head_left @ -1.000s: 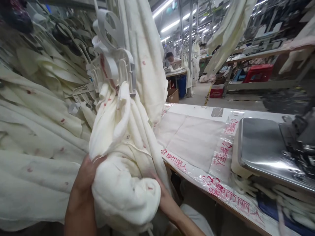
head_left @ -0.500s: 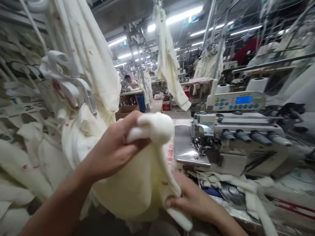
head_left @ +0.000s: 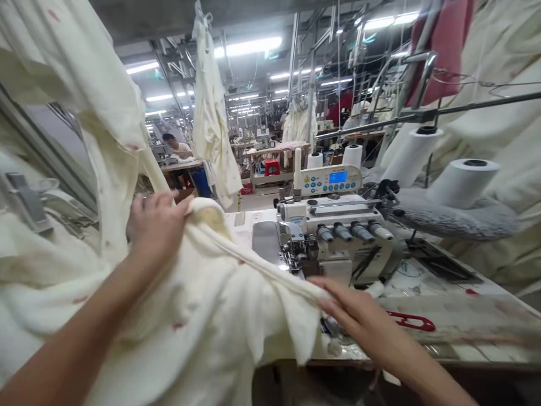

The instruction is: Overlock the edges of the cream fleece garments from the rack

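A cream garment (head_left: pixel 211 316) with small red marks hangs between my two hands. My left hand (head_left: pixel 156 225) is closed round one end of its edge, raised at the left. My right hand (head_left: pixel 350 307) pinches the other end low in front of the white overlock sewing machine (head_left: pixel 333 231). The edge is stretched taut from hand to hand, and it passes just in front of the machine's needle area (head_left: pixel 293 256).
Red thread snips (head_left: pixel 412 321) lie on the table right of my right hand. White thread cones (head_left: pixel 460 183) stand behind the machine. More cream garments (head_left: pixel 63 90) hang at left and overhead. Another person (head_left: pixel 173 146) sits at a far table.
My view has swung right, from the hanging garments to the sewing machine. Both hands pulled the garment off the bundle and spread its edge taut in front of the machine.
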